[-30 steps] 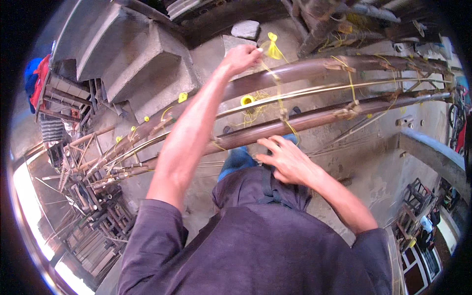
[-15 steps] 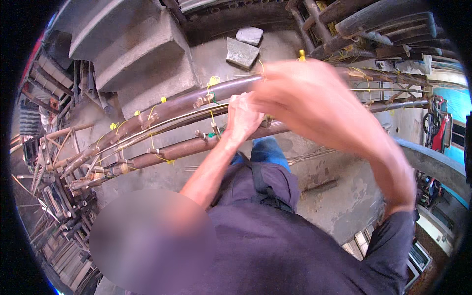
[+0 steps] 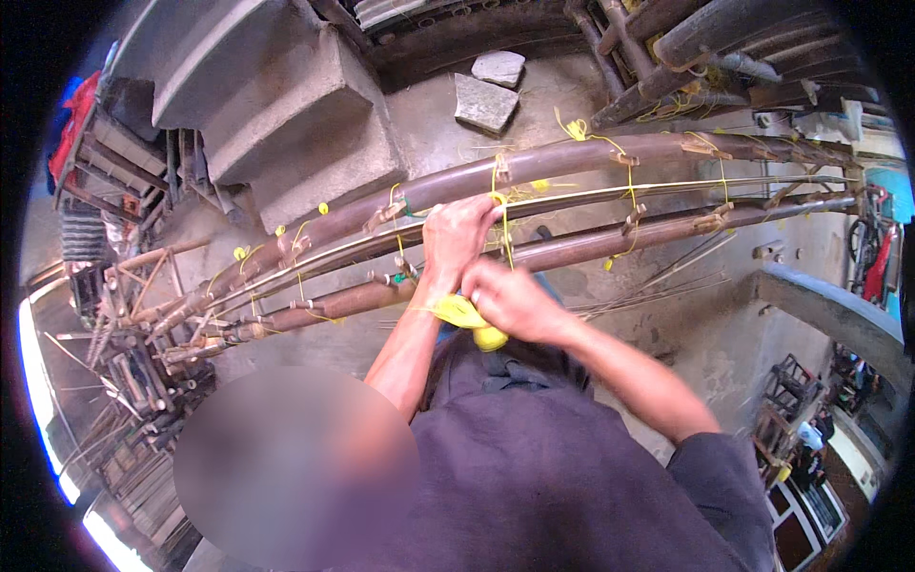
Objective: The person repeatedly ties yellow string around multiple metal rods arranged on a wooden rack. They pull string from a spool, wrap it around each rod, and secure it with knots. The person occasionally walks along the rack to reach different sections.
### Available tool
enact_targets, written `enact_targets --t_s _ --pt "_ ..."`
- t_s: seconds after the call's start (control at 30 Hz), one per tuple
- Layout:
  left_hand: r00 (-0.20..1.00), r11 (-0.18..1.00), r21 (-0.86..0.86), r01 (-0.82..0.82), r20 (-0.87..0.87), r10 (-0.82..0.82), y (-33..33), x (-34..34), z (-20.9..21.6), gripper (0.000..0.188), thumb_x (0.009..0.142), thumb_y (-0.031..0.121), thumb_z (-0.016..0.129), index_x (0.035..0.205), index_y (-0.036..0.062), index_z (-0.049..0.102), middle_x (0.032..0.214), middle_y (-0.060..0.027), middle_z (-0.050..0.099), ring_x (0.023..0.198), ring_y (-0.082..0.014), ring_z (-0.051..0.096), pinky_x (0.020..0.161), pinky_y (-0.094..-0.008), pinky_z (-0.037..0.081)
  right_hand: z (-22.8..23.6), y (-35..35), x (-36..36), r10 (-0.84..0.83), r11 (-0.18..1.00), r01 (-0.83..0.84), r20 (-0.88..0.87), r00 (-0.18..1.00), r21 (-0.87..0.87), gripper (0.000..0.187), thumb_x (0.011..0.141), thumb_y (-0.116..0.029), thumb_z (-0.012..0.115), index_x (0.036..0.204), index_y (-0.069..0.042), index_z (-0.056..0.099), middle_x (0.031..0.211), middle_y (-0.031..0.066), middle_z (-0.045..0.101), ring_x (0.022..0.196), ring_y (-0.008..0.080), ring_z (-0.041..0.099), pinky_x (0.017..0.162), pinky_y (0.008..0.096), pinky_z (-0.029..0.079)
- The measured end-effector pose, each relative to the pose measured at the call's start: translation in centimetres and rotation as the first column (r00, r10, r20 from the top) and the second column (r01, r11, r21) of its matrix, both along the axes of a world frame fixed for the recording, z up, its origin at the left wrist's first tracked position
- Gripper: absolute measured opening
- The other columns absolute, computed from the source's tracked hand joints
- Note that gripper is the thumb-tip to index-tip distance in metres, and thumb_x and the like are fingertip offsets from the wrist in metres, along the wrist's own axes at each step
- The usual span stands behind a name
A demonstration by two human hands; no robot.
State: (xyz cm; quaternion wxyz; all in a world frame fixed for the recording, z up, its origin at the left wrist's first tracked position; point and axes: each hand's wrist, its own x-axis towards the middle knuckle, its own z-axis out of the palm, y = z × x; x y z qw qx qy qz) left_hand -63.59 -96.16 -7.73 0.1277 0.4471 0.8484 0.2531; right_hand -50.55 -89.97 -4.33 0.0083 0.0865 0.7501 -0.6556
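Two long brown poles, one farther and one nearer, run across in front of me. Between them lies a bundle of long thin strips. My left hand is closed around this bundle at mid-length. Just right of its fingers, a yellow string loops over the strips and passes down toward the nearer pole. My right hand is closed, slightly blurred, close to my body below the left wrist. It grips a bunched hank of yellow string, which hangs in front of my waist.
Short pegs and yellow ties sit along both poles. Concrete steps rise at the far left. Two flat stones lie on the floor beyond the poles. Stacked poles fill the far right, and a concrete ledge stands at right.
My right hand has swung from beyond the farther pole back toward my body, bringing the yellow string into view. My left hand keeps its grip on the strips. The view has shifted slightly.
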Motion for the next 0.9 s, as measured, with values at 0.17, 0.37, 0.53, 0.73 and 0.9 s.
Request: enact_targets --t_s 0.17,0.37,0.53,0.73,0.9 --pt "0.665 0.926 0.378 -0.016 0.695 -0.272 5.3 -3.1 3.4 0.028 0.094 0.030 0.053 0.081 0.0052 0.059 0.070 0.0014 0.057 0.071 -0.0110 0.055 0.062 -0.0312 0.042 -4.6 -2.7 -0.3 0.246 0.892 -0.278 0.132 0.960 0.358 0.016 0.079 -0.016 0.054 0.092 -0.007 0.058 0.069 0.0186 0.063 0.067 0.0376 0.064 0.057 0.0493 0.049" --pt "0.394 0.981 -0.136 -0.138 0.901 0.180 12.0 -9.8 -7.2 0.035 0.093 0.036 0.051 0.073 0.0072 0.051 0.066 0.0025 0.047 0.056 -0.0105 0.043 0.050 -0.0285 0.037 -5.1 -0.7 1.0 0.451 0.759 -0.480 0.176 0.875 0.439 0.027 0.072 -0.013 0.061 0.098 -0.009 0.062 0.075 0.0164 0.064 0.074 0.0329 0.065 0.065 0.0446 0.052" --pt "0.852 0.937 -0.286 0.199 0.523 -0.021 6.6 -16.3 -3.8 0.050 0.096 0.043 0.043 0.118 0.0022 0.061 0.110 -0.0119 0.066 0.099 -0.0218 0.064 0.085 -0.0325 0.050 0.1 -3.3 4.0 0.161 0.987 -0.163 0.139 0.977 0.008 0.062 0.072 -0.007 0.064 0.131 -0.009 0.046 0.123 0.0115 0.049 0.112 0.0253 0.049 0.087 0.0375 0.047" --pt "0.751 0.975 0.191 0.112 0.627 -0.209 -5.9 -16.3 4.8 0.035 0.096 0.031 0.047 0.104 0.0007 0.063 0.099 -0.0070 0.067 0.093 -0.0146 0.062 0.085 -0.0288 0.048 -10.5 -16.2 -2.2 -0.448 0.686 0.700 0.644 0.620 -0.197 0.048 0.084 -0.018 0.067 0.126 -0.005 0.047 0.106 0.0072 0.059 0.094 0.0154 0.053 0.077 0.0320 0.045" --pt "0.849 0.847 0.464 0.260 0.307 -0.429 -14.0 -11.7 4.7 0.029 0.091 0.021 0.055 0.113 0.0041 0.061 0.103 -0.0152 0.066 0.099 -0.0291 0.063 0.086 -0.0365 0.048 6.6 -9.7 -5.3 -0.257 0.752 0.167 0.051 0.965 0.637 0.019 0.091 -0.020 0.058 0.094 -0.003 0.065 0.089 0.0121 0.066 0.084 0.0238 0.063 0.074 0.0372 0.049"
